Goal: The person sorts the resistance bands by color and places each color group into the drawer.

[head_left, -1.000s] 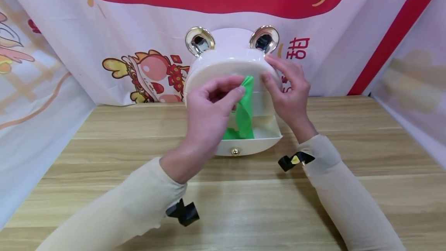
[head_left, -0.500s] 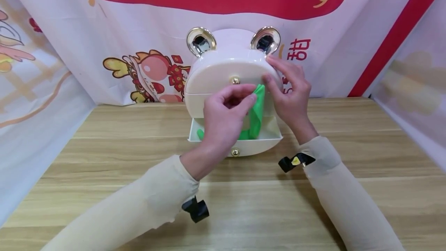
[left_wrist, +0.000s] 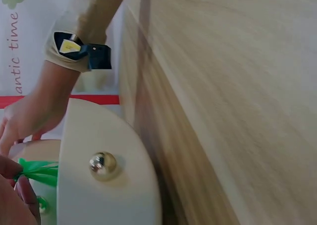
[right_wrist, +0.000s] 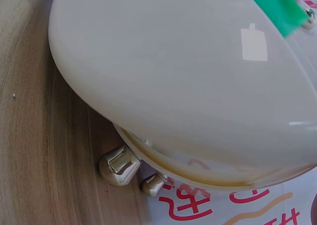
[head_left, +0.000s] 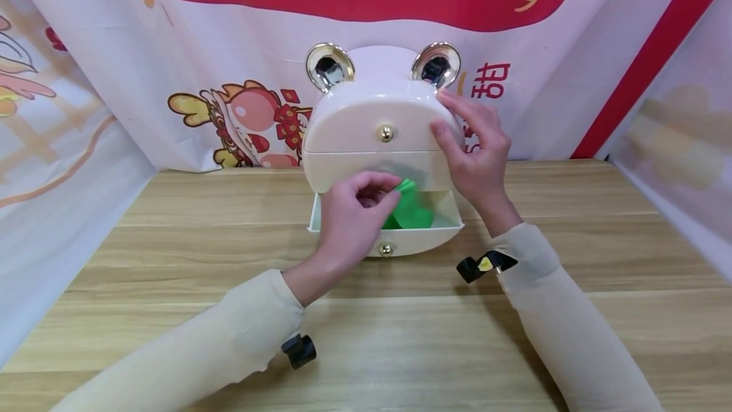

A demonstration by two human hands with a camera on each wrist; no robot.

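A white frog-shaped drawer box (head_left: 349, 126) with round gold knobs stands on the table. Its bottom drawer (head_left: 417, 241) is pulled out. My left hand (head_left: 351, 218) is over that drawer, pinching a green cloth (head_left: 407, 205) between thumb and fingertips; the cloth's lower part hangs into the drawer. In the left wrist view the cloth (left_wrist: 42, 173) fans out from the fingertips behind the drawer front (left_wrist: 111, 136). My right hand (head_left: 477, 145) rests on the box's upper right side, thumb on the front face, other fingers partly hidden behind the edge.
Wooden tabletop (head_left: 377, 336) spreads around the box. Printed white and red curtains (head_left: 240, 37) hang close behind it and at both sides. Two shiny gold-rimmed eyes (head_left: 436, 67) stick up from the box's top.
My left hand first moves right with the green cloth, then lowers it toward the open drawer and back left; the cloth now bunches inside. My right hand stays in place.
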